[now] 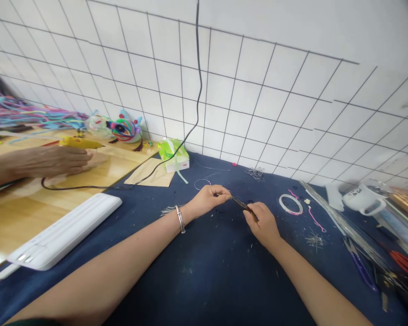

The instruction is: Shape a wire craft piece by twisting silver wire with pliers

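Observation:
My left hand (208, 200), with a silver bangle on its wrist, is pinched shut on the near end of a thin dark strand (238, 202) over the dark blue cloth (204, 267). My right hand (263, 222) is closed on the other end of the same strand, which looks brown and wire-like. The two hands sit close together near the middle of the cloth, fingertips almost touching. What the strand is made of is too small to tell.
Another person's hand (51, 159) rests on the wooden table at the left beside a yellow glue gun (80, 143). A white power strip (64, 232), a green tissue pack (174, 155), a tape ring (290, 203), a white mug (363, 199), wire bundles and scissors (360, 267) lie around.

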Available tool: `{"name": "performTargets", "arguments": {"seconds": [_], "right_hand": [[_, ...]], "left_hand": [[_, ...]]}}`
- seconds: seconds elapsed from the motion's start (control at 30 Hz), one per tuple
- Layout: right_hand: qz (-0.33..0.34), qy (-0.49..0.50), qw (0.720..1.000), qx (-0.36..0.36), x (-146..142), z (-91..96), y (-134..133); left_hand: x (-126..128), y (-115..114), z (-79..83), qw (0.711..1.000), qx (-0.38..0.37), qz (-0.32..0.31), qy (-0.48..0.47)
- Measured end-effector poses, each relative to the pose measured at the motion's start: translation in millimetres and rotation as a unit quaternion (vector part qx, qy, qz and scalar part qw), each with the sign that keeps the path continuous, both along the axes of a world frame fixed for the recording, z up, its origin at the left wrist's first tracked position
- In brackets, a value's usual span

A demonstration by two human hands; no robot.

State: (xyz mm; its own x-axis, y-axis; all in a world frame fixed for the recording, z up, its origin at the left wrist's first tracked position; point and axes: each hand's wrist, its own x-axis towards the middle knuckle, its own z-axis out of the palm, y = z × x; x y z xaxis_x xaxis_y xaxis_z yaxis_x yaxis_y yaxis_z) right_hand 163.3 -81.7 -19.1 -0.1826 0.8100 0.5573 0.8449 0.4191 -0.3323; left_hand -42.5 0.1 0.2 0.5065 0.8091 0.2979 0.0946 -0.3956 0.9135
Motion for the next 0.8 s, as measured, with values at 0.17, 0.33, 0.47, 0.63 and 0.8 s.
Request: {"name": "performTargets", "arguments": {"seconds": [0.17, 0.33, 0.47, 0.63, 0.8], "right_hand": [[-0.02, -0.049, 0.998, 0.032, 3, -4.1, 2], [-0.012, -0.069, 0.997, 0.031, 4, -2.6, 1], [-0.004, -0.056, 0.998, 0.023, 3, 0.4, -1], [0.005, -0.021, 1.0, 0.014, 1, 2.3, -1], [0.008, 0.017, 1.0, -0.017, -2, 7.5, -3]], "left_hand": [[-1, -1, 2.2, 0.998, 0.053, -0.019, 0.022], [-1, -2, 2.1, 0.995, 0.086, -0.024, 0.04], [0, -4, 4.0, 0.991, 0.123, -0.008, 0.045], [1, -7, 5.8, 0.985, 0.164, 0.012, 0.051], [2, -8, 8.1, 0.981, 0.184, 0.022, 0.05]]}}
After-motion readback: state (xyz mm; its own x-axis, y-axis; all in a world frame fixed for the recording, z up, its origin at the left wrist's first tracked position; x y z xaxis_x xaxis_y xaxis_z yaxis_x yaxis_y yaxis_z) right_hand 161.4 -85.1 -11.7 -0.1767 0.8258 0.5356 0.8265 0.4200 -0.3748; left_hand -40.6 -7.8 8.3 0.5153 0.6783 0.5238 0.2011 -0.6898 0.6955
